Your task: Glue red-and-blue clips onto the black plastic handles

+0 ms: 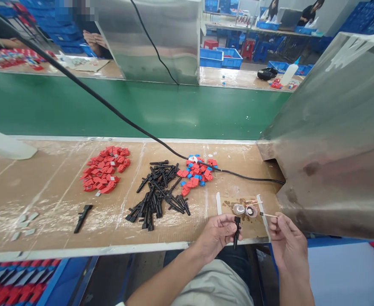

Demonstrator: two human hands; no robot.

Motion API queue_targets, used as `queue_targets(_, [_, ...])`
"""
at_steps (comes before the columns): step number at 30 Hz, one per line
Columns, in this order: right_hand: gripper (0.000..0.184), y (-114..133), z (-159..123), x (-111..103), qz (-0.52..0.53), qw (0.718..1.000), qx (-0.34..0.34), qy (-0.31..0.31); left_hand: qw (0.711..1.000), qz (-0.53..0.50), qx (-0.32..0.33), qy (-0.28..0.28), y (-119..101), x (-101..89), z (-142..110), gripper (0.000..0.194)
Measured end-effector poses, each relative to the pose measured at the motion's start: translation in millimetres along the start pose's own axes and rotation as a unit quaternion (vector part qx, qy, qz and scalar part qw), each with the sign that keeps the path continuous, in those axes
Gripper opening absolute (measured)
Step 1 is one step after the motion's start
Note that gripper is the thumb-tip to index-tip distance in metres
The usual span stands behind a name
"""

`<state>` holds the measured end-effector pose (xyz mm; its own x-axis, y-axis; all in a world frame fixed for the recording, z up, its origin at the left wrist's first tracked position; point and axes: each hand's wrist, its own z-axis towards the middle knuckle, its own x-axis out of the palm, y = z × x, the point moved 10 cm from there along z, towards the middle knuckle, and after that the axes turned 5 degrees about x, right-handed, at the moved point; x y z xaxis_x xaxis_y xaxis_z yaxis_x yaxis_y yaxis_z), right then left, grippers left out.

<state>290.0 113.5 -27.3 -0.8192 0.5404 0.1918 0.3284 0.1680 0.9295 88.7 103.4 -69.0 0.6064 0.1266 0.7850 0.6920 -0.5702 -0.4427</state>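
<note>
My left hand (217,236) pinches a black gun-shaped plastic part (237,233) upright near the table's front edge. To its right, my right hand (288,240) is closed on a thin wooden stick (271,216). The stick points left, and a small dark bit shows at its tip, apart from the black part. Just beyond my hands stand a small clear cup (238,208) and a small round pot (251,211) with something dark and white inside. Left of my hands lies a pile of similar black parts (155,193).
Red and blue pieces (196,172) and a heap of red pieces (102,170) lie on the cardboard-covered table (59,170). One black part (82,219) and several grey chips (24,224) are at left. A black cable (126,119) crosses above. A metal housing (336,148) stands right.
</note>
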Motion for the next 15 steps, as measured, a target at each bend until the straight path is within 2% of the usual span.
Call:
queue_targets(3, [0.042, 19.1, -20.3, -1.9, -0.09, 0.992, -0.084, -0.004, 1.0, -0.007, -0.009, 0.012, 1.7, 4.0, 0.3, 0.055])
queue_targets(6, [0.035, 31.9, -38.7, 5.9, -0.175, 0.974, -0.145, 0.018, 1.0, -0.015, -0.015, 0.023, 2.4, 6.9, -0.6, 0.055])
queue_targets(11, [0.032, 39.7, -51.2, 24.0, -0.24, 0.95, -0.192, 0.05, 0.999, -0.026, -0.014, 0.035, 2.3, 9.4, -2.6, 0.053])
queue_targets(15, [0.03, 35.3, -50.9, 28.6, -0.264, 0.94, -0.206, 0.057, 0.999, -0.027, -0.012, 0.039, 1.6, 9.9, -2.7, 0.052])
